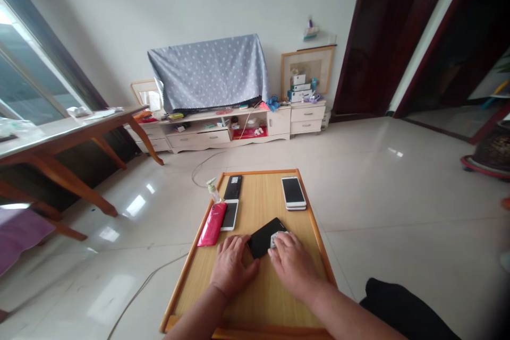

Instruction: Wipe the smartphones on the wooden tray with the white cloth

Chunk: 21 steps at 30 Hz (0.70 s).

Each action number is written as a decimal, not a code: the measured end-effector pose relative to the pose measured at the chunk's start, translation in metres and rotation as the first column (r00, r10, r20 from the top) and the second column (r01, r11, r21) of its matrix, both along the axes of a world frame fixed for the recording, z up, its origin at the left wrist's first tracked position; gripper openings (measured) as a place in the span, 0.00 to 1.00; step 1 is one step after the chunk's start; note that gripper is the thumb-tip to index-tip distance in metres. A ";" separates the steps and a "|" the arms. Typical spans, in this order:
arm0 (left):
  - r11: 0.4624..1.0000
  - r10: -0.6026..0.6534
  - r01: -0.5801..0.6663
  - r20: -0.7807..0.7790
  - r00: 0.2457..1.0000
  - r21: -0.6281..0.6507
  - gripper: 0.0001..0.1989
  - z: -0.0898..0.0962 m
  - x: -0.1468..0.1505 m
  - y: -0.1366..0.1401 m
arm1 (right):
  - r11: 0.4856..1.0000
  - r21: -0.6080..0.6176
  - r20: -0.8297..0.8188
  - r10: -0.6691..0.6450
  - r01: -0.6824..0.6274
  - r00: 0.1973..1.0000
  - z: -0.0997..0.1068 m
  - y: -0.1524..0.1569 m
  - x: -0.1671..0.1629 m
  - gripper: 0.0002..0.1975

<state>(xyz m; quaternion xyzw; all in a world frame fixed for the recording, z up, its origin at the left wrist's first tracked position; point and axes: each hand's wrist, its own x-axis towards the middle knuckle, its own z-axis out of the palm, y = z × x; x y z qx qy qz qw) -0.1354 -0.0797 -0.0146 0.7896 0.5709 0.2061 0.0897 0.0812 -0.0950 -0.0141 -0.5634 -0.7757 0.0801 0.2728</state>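
Note:
A black smartphone [264, 237] lies at a slant on the wooden table [266, 297], dark side up. My left hand [234, 264] grips its lower left end, with the thumb at the near edge and the fingers at the far side. Pressed on the phone's right part is a crumpled whitish cloth or tissue [274, 239], bunched under the closed fingers of my right hand [292, 261]. A red phone [212, 224] lies left of my left hand, partly beside a white phone [230, 215]. The fingers partly hide the black phone's ends.
A clear pump bottle [214, 193] stands at the table's left edge, near a black phone or battery-like slab [233, 187]. Stacked white phones [294, 192] lie at the far right. A raised rim borders the table. Beyond are a low cabinet [199, 139] and a brown table [51, 141].

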 end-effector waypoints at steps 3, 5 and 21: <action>1.000 -0.011 0.011 0.006 1.000 -0.013 0.28 -0.002 -0.001 0.001 | 0.996 0.007 -0.042 0.094 -0.094 0.995 -0.004 -0.019 -0.028 0.20; 1.000 -0.012 0.012 0.013 1.000 -0.015 0.28 -0.002 -0.001 0.001 | 0.991 0.013 -0.060 0.134 -0.134 0.989 -0.004 -0.024 -0.037 0.21; 1.000 0.012 -0.012 0.043 0.999 -0.011 0.36 -0.008 -0.004 0.002 | 0.989 0.028 -0.046 0.143 -0.142 0.989 -0.001 -0.008 -0.043 0.19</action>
